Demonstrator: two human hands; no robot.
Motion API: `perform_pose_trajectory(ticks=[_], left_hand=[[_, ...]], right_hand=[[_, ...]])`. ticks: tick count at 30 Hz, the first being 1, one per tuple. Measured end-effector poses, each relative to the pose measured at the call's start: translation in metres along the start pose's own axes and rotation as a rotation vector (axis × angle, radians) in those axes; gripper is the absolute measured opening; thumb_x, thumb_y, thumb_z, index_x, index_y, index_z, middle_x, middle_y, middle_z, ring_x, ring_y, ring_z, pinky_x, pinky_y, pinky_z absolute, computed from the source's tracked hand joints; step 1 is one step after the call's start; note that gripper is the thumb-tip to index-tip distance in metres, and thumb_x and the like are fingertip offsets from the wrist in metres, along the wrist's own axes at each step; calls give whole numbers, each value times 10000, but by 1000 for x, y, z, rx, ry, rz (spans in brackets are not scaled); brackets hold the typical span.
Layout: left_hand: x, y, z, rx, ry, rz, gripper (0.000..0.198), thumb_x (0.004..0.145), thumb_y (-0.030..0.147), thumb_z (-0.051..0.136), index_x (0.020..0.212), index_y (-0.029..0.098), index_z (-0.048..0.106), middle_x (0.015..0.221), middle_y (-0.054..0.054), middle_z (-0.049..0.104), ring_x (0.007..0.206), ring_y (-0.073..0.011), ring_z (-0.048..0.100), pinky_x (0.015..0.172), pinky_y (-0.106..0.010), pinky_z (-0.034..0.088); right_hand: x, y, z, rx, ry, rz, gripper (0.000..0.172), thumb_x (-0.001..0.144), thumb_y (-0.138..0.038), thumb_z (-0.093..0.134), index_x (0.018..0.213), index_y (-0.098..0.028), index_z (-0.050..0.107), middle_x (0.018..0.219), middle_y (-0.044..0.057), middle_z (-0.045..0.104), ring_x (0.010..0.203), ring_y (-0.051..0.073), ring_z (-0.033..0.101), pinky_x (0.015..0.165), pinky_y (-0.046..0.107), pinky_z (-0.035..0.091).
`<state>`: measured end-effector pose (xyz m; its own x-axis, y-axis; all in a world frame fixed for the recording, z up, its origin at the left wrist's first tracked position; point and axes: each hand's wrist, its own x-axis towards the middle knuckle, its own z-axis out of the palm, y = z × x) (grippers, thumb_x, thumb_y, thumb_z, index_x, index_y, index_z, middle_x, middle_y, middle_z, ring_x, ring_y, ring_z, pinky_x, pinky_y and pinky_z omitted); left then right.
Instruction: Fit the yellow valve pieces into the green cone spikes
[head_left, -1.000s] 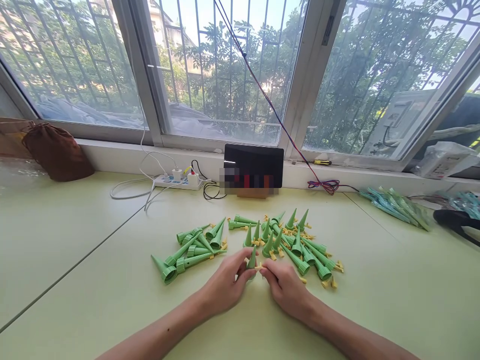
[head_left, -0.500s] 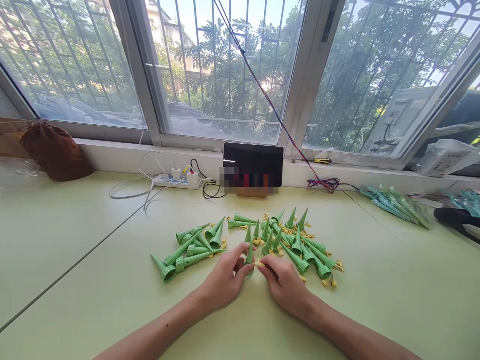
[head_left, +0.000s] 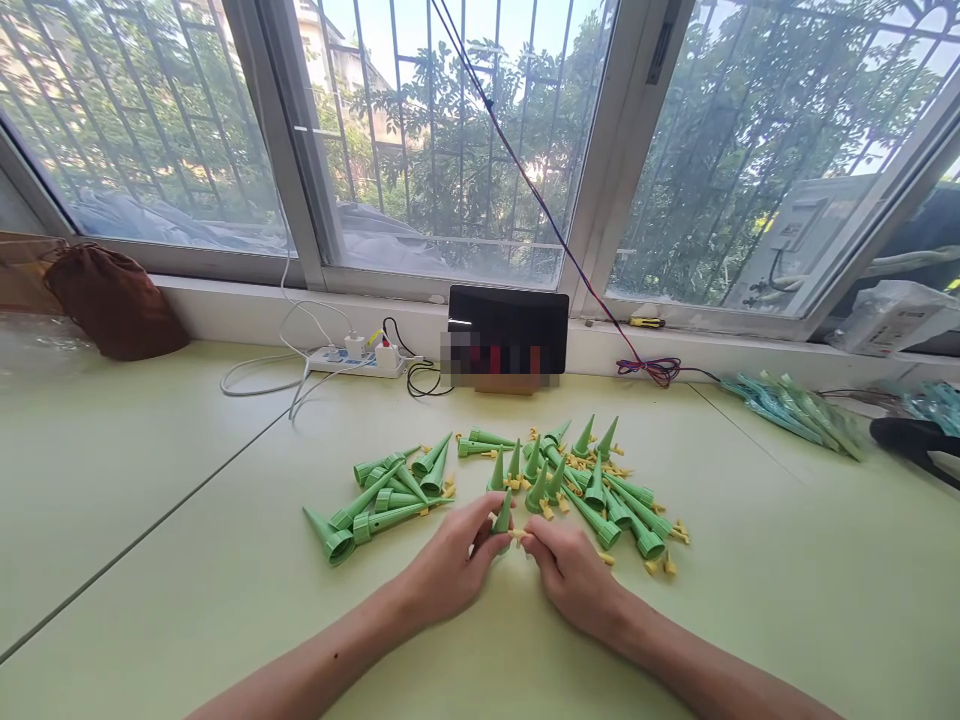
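Note:
My left hand (head_left: 450, 567) is closed around a green cone-shaped spike (head_left: 503, 514), holding it point-up just above the pale green table (head_left: 187, 580). Right beside it, my right hand (head_left: 574, 573) pinches a small yellow piece (head_left: 517, 534) that touches the spike's side. Just beyond my hands lies a heap of green spikes with yellow pieces (head_left: 592, 485), some standing upright. To the left sits a second pile of green spikes (head_left: 382, 490), lying flat.
A dark tablet (head_left: 507, 335) leans against the window sill behind the piles. A white power strip with cables (head_left: 352, 360) lies to its left. A brown pouch (head_left: 112, 300) sits far left. Teal-green packets (head_left: 795, 410) and a black object (head_left: 911, 440) lie at the right.
Both hands stayed together over the same spot, with only slight shifts of the spike and fingers; the piles have not moved.

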<state>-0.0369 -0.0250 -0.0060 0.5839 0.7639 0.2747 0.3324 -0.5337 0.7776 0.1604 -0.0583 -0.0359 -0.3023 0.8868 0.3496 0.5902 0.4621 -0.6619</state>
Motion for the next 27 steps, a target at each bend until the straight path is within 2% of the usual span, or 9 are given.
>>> perform_pose_trajectory(ticks=[4, 9, 16, 20, 24, 27], left_hand=[[3, 1, 0, -14, 24, -25, 134, 957, 236, 467, 1083, 204, 504, 682, 61, 428, 598, -109, 403, 605, -227, 331], [5, 1, 1, -35, 10, -24, 179, 951, 254, 491, 1121, 202, 507, 644, 71, 417, 582, -110, 383, 605, -230, 339], [5, 3, 0, -106, -18, -70, 251, 939, 299, 530, 1162, 183, 511, 604, 82, 389, 563, -109, 378, 566, -229, 329], [8, 6, 0, -264, -29, -113, 251, 928, 343, 567, 1110, 171, 554, 637, 64, 433, 552, -90, 388, 529, -214, 330], [10, 7, 0, -462, -16, -195, 299, 902, 420, 617, 1051, 171, 544, 609, 75, 443, 462, -58, 349, 442, -194, 282], [11, 5, 0, -548, -10, -242, 341, 880, 450, 647, 1041, 171, 535, 607, 70, 486, 420, -41, 353, 403, -180, 263]], right_hand=[[3, -5, -2, 30, 24, 43, 292, 1033, -305, 378, 781, -208, 490, 694, 1, 561, 604, 145, 460, 588, 260, 329], [4, -10, -5, 88, 34, -9, 208, 1026, -262, 401, 921, -201, 569, 791, 20, 622, 685, 155, 539, 653, 260, 391], [4, -9, -7, 84, 107, -47, 215, 1015, -220, 414, 861, -190, 561, 726, 8, 595, 634, 138, 519, 623, 249, 390], [4, -11, -9, 78, 125, -33, 218, 1015, -231, 413, 860, -190, 562, 714, 6, 591, 623, 135, 516, 615, 249, 406], [3, -13, -10, 85, 155, 0, 142, 995, -278, 479, 1004, -187, 588, 703, 1, 595, 596, 136, 514, 579, 249, 432], [2, -14, -10, 88, 171, -1, 163, 970, -293, 533, 1073, -182, 595, 780, 28, 635, 628, 142, 556, 573, 249, 469]])
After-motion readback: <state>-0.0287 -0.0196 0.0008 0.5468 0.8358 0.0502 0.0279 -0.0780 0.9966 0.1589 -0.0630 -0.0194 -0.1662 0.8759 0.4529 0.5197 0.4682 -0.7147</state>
